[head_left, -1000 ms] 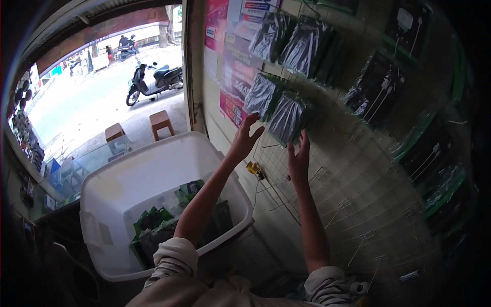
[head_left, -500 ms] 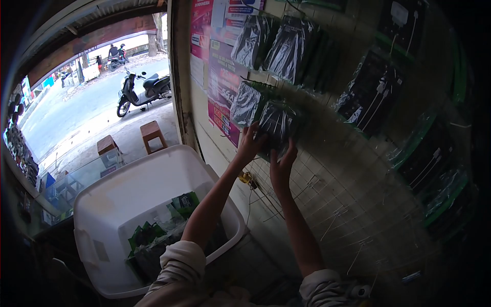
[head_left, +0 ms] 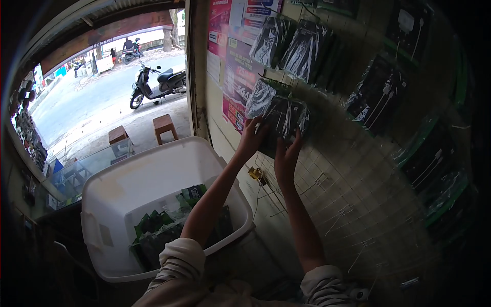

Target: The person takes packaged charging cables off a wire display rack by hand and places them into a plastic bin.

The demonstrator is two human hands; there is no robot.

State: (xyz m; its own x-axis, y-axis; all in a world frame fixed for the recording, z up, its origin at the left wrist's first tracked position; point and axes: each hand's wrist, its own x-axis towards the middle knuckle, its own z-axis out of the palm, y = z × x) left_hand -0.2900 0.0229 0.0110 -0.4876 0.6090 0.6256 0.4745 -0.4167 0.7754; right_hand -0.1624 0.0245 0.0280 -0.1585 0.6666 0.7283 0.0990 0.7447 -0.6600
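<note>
A black package in clear plastic [head_left: 284, 116] hangs in the lower row on the wall grid. My left hand [head_left: 251, 139] grips its lower left edge, with the fingertips partly hidden against it. At its lower right edge is my right hand [head_left: 287, 156], its thumb in front and its fingers along the side. Just left of this package, and overlapped by it, is another shiny wrapped package [head_left: 260, 98]. More wrapped packages [head_left: 302, 48] hang in the row above.
A large white plastic tub [head_left: 140, 176] with green and black packages [head_left: 153, 222] inside stands at lower left. The wire grid [head_left: 332, 189] has protruding hooks. Cable packages [head_left: 381, 94] hang at right. Outside are stools [head_left: 163, 124] and a parked scooter [head_left: 156, 87].
Both hands have come up against the lower package and taken hold of it. Its lower part has shifted and turned, now overlapping the package on its left more. The camera view has swayed.
</note>
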